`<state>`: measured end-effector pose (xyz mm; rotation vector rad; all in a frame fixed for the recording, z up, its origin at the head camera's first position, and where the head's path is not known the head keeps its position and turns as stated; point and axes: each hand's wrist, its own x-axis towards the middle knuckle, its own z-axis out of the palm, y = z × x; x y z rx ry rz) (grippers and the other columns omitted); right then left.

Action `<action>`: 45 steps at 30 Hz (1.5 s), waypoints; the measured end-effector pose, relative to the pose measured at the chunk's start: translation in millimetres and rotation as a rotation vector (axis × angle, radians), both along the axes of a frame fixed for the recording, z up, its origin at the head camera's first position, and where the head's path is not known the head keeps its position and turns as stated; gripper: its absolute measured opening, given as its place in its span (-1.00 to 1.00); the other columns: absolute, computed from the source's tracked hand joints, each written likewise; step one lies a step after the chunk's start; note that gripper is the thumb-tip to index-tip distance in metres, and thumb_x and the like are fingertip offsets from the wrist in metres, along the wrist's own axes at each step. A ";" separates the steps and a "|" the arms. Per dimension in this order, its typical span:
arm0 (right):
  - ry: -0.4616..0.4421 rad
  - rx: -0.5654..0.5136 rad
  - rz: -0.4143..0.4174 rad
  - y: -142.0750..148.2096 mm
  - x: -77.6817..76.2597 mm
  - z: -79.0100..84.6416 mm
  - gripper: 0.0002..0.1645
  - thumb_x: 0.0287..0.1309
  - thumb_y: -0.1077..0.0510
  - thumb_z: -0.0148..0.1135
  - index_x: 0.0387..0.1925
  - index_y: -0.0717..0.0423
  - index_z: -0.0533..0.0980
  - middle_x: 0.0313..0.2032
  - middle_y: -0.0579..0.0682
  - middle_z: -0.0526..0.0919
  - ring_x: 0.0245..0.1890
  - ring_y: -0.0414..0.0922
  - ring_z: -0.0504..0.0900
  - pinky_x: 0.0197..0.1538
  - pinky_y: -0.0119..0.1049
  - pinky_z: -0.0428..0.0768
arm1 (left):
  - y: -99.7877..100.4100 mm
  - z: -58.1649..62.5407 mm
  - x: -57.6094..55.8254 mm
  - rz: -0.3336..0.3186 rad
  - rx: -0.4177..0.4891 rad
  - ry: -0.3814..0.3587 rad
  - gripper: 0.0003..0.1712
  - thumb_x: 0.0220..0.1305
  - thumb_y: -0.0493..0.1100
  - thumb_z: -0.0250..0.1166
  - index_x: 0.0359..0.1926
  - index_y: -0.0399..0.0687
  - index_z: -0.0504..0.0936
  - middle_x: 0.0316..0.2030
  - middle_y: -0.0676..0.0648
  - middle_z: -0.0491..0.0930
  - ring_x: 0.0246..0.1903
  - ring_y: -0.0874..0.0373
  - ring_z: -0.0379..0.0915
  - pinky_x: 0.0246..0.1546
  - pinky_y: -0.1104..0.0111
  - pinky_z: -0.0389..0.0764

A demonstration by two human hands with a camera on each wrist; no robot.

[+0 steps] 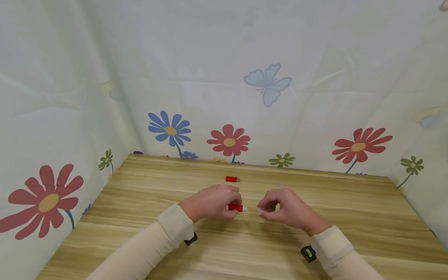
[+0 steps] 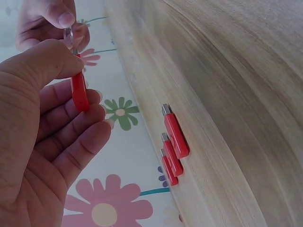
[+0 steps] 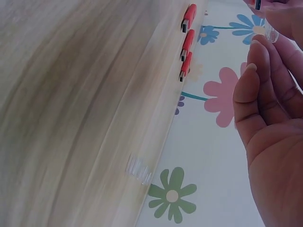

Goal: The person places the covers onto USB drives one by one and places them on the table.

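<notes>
Over the wooden table (image 1: pixel 246 267), you pinch a red USB stick (image 1: pixel 236 207) in your left hand (image 1: pixel 212 201), its long axis crosswise, metal plug (image 1: pixel 244 208) pointing right, just apart from the clear cap (image 3: pixel 271 34) pinched in your right hand (image 1: pixel 288 210).

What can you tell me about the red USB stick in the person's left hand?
The red USB stick has a slim, oblong body that looks like plastic, with a bare, silvery metal plug at one end. The left hand pinches it, hiding part of the body, and holds it up off the wooden table, plug pointing toward the right hand. Only the left hand is seen touching it; a gap separates it from the small clear cap in the right hand.
</notes>
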<state>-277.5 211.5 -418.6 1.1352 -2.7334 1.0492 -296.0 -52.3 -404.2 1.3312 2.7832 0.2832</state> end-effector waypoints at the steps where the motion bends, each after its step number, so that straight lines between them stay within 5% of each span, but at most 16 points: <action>1: 0.004 0.001 0.001 -0.6 -0.2 -0.1 -0.90 0.16 0.14 0.50 -0.25 -0.05 0.75 -0.34 -0.31 0.70 -0.38 -0.33 0.61 -0.25 -0.27 0.70 | 0.1 0.1 0.2 0.000 0.000 0.002 -0.83 0.27 -0.03 0.45 -0.17 0.06 0.73 -0.30 0.14 0.62 -0.36 0.31 0.47 -0.23 0.56 0.59; 29: -0.030 -0.022 -0.006 -12.4 -0.8 -3.2 -0.84 0.12 0.09 0.54 -0.22 -0.11 0.76 -0.32 -0.31 0.72 -0.38 -0.30 0.63 -0.22 -0.29 0.70 | 5.7 -2.3 3.5 -0.044 0.031 0.083 -0.77 0.24 -0.01 0.49 -0.12 0.07 0.74 -0.23 0.12 0.67 -0.31 0.33 0.50 -0.16 0.57 0.61; 45: -0.041 -0.045 -0.017 -14.9 -2.0 -5.9 -0.83 0.12 0.11 0.54 -0.22 -0.15 0.76 -0.31 -0.30 0.74 -0.38 -0.29 0.64 -0.21 -0.29 0.71 | 5.5 -0.7 4.8 -0.026 0.026 0.061 -0.79 0.24 -0.02 0.49 -0.14 0.07 0.74 -0.26 0.13 0.65 -0.33 0.33 0.48 -0.17 0.56 0.61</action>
